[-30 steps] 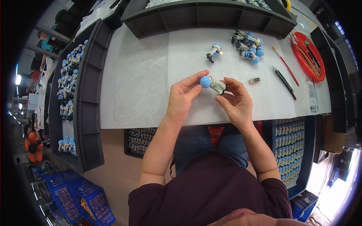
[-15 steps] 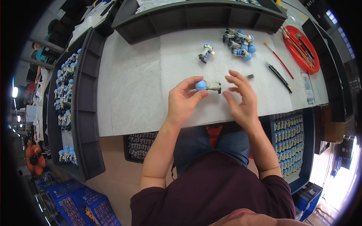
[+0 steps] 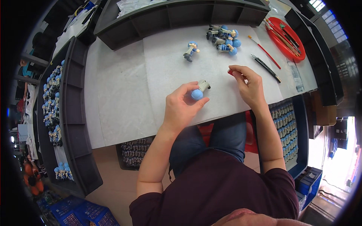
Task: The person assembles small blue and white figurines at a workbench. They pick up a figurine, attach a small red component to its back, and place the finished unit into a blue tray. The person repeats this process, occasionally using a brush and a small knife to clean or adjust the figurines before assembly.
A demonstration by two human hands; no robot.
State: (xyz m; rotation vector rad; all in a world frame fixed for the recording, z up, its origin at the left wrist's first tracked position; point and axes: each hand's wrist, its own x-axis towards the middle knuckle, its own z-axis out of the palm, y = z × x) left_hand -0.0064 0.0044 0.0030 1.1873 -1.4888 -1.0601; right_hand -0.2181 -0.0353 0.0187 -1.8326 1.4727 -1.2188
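Observation:
My left hand point(image 3: 181, 105) curls its fingers and thumb round a small figurine point(image 3: 203, 85) with a round blue head and pale grey body. The blue head points toward me, the dark feet away to the right. To the right, my right hand point(image 3: 249, 84) pinches a small flat red piece point(image 3: 230, 72) between thumb and fingertips, just above the white sheet; its exact kind is too small to tell. Beyond my hands a single blue-headed figurine point(image 3: 191, 51) lies on the sheet. A pile of similar figurines point(image 3: 225, 40) rests farther right.
A red-handled paintbrush point(image 3: 265, 52) and a black pen-like tool point(image 3: 266, 68) lie at the right, near a red tray point(image 3: 299, 57) of brushes. Dark bins stand at the back point(image 3: 181, 16) and left point(image 3: 73, 109). A blue crate point(image 3: 300, 150) of figurines sits below the right edge.
My right hand has closed and now pinches the small red piece, near where a small grey piece lay. The figurine in my left hand has turned, its feet swinging away from me.

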